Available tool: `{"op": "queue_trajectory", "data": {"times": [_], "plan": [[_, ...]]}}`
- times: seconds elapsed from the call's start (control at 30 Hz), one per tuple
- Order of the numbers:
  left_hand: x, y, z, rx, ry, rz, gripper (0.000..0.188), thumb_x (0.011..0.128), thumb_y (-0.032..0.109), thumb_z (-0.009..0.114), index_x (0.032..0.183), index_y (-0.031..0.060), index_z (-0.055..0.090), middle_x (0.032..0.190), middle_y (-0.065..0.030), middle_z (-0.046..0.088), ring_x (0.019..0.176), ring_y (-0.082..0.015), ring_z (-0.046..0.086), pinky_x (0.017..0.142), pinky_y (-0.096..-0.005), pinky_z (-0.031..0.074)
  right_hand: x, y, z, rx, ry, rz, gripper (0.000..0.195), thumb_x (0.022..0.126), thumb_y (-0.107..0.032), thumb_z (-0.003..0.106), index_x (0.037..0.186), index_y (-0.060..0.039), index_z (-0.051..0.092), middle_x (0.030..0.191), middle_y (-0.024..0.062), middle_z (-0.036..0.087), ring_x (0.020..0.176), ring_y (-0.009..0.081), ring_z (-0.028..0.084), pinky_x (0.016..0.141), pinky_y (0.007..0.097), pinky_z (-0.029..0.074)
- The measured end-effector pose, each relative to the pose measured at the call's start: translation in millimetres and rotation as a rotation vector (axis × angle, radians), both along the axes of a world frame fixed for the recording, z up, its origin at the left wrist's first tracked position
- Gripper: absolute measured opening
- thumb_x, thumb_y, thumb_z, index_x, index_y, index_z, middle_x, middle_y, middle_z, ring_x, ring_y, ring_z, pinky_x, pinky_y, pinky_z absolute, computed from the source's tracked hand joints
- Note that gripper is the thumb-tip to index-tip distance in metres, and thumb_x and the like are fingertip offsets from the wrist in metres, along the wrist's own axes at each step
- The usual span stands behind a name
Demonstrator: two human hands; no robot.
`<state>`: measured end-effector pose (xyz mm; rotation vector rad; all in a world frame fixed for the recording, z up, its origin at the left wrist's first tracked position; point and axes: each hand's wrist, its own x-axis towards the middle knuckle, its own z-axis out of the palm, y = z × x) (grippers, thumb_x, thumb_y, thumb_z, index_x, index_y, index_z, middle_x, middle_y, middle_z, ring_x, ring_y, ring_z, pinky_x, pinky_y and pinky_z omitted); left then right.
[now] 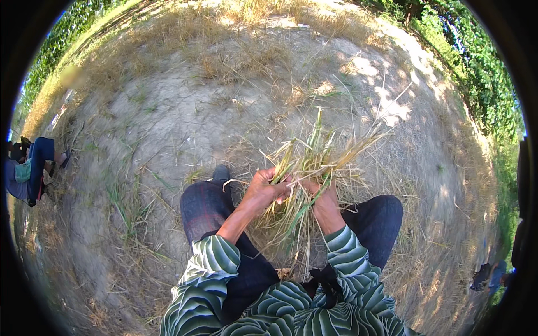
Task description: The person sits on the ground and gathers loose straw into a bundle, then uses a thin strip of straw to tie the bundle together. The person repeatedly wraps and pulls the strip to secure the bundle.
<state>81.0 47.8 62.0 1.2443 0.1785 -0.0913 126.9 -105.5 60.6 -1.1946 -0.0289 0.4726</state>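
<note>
Between my knees I hold up a loose bundle of dry grass stalks (311, 164), mostly straw-yellow with a few green blades. My left hand (267, 187) grips stalks on the bundle's left side, its thumb and fingertips pinched near the middle. On the right, my right hand (321, 191) is closed around the bundle, its fingers largely hidden by straw. Stalk ends fan out beyond both hands, some far to the upper right. Other strands hang down towards my lap.
Dry, dusty ground (168, 122) with scattered straw surrounds me. Green grass tufts (126, 210) lie to my left. A seated person (35, 168) is at the far left edge. Leafy bushes (483, 71) border the right, and dark clothing (487, 277) shows at lower right.
</note>
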Motion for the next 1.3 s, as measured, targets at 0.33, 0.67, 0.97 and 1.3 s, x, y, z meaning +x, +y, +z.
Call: {"op": "queue_trajectory", "data": {"times": [0.33, 0.67, 0.97, 1.3], "plan": [[41.8, -9.9, 19.6, 0.069, 0.078, -0.004, 0.004, 0.08, 0.008, 0.063, 0.083, 0.0055, 0.063, 0.062, -0.0005, 0.057, 0.048, -0.0081, 0.05, 0.043, -0.0194, 0.036, 46.0, -27.5, -19.1, -0.29, -0.288, -0.169, 0.039, 0.073, -0.008, 0.072, 0.104, -0.0002, 0.05, 0.092, 0.0048, 0.057, 0.077, 0.0115, 0.053, 0.067, 0.0251, 0.044], [111.1, 13.2, 19.6, 0.332, 0.08, -0.026, 0.008, 0.081, 0.005, 0.062, 0.074, 0.006, 0.058, 0.054, -0.001, 0.053, 0.042, -0.0057, 0.043, 0.037, -0.0193, 0.03, 161.6, -96.0, -19.9, -0.419, -0.384, -0.328, 0.03, 0.074, -0.004, 0.069, 0.099, -0.0014, 0.054, 0.081, 0.0055, 0.059, 0.07, 0.0143, 0.057, 0.06, 0.0266, 0.047], [128.5, 22.6, 33.3, -0.008, 0.109, 0.201, 0.001, 0.084, 0.004, 0.057, 0.085, 0.0044, 0.056, 0.062, -0.0056, 0.058, 0.046, -0.0103, 0.049, 0.037, -0.0207, 0.033, 172.7, -126.9, -0.5, -0.021, -0.241, -0.517, 0.033, 0.071, -0.002, 0.068, 0.102, -0.0033, 0.054, 0.09, 0.0029, 0.058, 0.078, 0.0149, 0.055, 0.07, 0.0289, 0.046], [140.6, -5.1, 35.2, -0.042, 0.062, 0.062, 0.007, 0.086, 0.005, 0.054, 0.091, 0.0036, 0.06, 0.066, -0.005, 0.06, 0.052, -0.0106, 0.053, 0.043, -0.0206, 0.039, 156.0, -74.3, 7.0, 0.133, -0.074, -0.196, 0.043, 0.069, 0.0, 0.07, 0.108, -0.0016, 0.054, 0.099, 0.0056, 0.061, 0.089, 0.0153, 0.058, 0.08, 0.0293, 0.046]]}}
